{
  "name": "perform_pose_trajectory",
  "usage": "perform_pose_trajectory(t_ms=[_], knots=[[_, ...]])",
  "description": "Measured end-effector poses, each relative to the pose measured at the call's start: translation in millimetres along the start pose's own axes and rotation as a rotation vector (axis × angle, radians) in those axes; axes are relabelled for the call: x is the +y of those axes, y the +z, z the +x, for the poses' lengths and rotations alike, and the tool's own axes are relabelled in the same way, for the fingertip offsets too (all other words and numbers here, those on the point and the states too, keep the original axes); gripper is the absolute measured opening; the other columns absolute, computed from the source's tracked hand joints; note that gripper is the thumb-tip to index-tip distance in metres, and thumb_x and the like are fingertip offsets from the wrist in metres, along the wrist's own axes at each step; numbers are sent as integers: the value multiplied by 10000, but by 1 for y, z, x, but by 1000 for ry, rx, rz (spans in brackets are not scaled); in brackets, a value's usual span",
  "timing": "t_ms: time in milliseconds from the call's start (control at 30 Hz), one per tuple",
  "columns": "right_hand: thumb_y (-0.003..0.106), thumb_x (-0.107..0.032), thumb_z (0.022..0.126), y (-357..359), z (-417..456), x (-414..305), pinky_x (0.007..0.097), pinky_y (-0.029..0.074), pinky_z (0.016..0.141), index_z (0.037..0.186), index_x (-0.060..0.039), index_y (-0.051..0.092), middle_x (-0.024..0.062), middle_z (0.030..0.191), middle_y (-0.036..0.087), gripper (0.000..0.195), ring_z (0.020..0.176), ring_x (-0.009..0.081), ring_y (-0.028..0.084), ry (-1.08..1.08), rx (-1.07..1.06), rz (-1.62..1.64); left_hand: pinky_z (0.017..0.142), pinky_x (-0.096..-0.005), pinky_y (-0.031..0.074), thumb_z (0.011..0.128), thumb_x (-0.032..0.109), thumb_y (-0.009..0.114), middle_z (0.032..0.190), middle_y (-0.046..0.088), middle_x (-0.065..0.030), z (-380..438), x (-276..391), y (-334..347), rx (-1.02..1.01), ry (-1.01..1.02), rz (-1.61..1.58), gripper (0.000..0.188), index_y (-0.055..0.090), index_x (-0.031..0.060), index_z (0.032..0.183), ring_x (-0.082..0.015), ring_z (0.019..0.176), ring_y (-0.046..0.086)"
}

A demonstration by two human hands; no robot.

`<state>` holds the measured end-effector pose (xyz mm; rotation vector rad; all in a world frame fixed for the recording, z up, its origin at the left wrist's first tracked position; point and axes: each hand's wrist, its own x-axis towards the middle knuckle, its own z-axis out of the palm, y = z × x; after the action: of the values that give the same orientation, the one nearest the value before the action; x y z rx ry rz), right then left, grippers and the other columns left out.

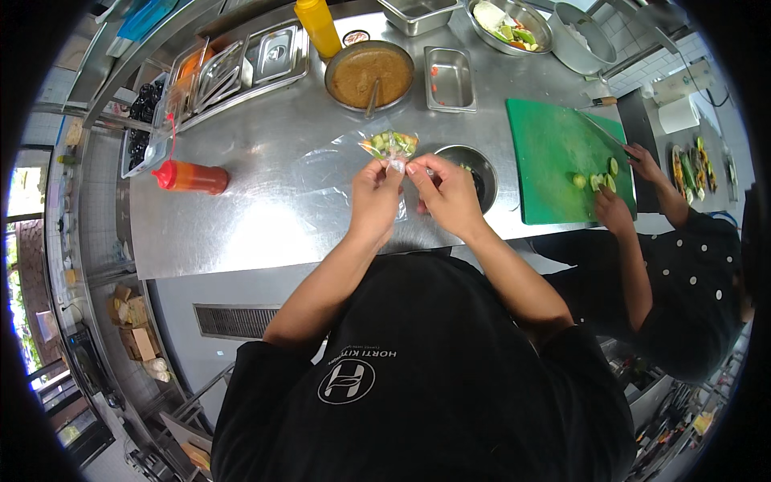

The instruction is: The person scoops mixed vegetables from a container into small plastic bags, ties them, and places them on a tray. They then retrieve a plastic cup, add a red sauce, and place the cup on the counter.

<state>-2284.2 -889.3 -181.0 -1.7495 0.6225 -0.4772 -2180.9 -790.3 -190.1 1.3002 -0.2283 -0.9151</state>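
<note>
Chopped green and orange vegetables fill the end of a small clear plastic bag (390,144) over the steel table. My left hand (378,188) pinches the bag's gathered neck between thumb and fingers. Close against it, my right hand (447,191) grips the same neck from the other side. Clear plastic film (328,165) lies on the table beneath and left of my hands. Partly hidden behind my right hand is a steel bowl (491,181) with some green pieces inside.
Beyond my hands stand a pan of brown sauce (367,72) with a spoon, a yellow squeeze bottle (318,27) and a steel pan (450,81). A red bottle (196,177) lies at left. At right, a co-worker holds a knife (602,129) over a green cutting board (554,156) with limes.
</note>
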Motion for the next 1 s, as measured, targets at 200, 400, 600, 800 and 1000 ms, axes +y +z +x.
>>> perform_pose_trajectory(t_ms=[200, 400, 600, 800, 1000], knots=[[801, -178, 754, 16, -16, -1, 358, 506, 562, 862, -143, 715, 10, 815, 611, 142, 696, 209, 644, -285, 343, -476, 834, -419, 481, 1034, 155, 521, 1000, 566, 4, -1, -9, 11, 80, -226, -277, 122, 577, 116, 1135, -121, 885, 526], [781, -166, 748, 12, -7, 10, 340, 505, 563, 812, -100, 728, 37, 729, 654, 106, 600, 202, 637, -94, 311, -390, 765, -381, 435, 999, 177, 608, 962, 605, 23, -14, -6, 20, 122, -225, -358, 58, 615, 130, 1032, -99, 865, 522], [765, -157, 796, -5, 2, 19, 322, 521, 597, 899, -61, 731, 57, 753, 655, 144, 651, 180, 668, 110, 53, -50, 717, -299, 400, 972, 177, 677, 939, 623, 66, -4, -14, -27, -230, -356, -363, 126, 696, 104, 1073, -57, 822, 498], [712, -108, 852, 3, -17, 4, 356, 537, 635, 1033, -37, 682, 111, 872, 665, 198, 706, 228, 689, -274, 68, -225, 697, -236, 397, 886, 207, 796, 778, 613, 51, -7, -10, -26, -130, -165, -92, 233, 761, 34, 1038, -54, 758, 525], [634, -160, 883, 2, -14, -3, 471, 525, 688, 903, -3, 652, 176, 812, 664, 159, 740, 386, 670, -147, -194, -317, 779, -285, 439, 806, 120, 822, 848, 649, -31, -16, -15, -59, -32, 480, 751, 187, 736, 43, 954, -173, 800, 598]])
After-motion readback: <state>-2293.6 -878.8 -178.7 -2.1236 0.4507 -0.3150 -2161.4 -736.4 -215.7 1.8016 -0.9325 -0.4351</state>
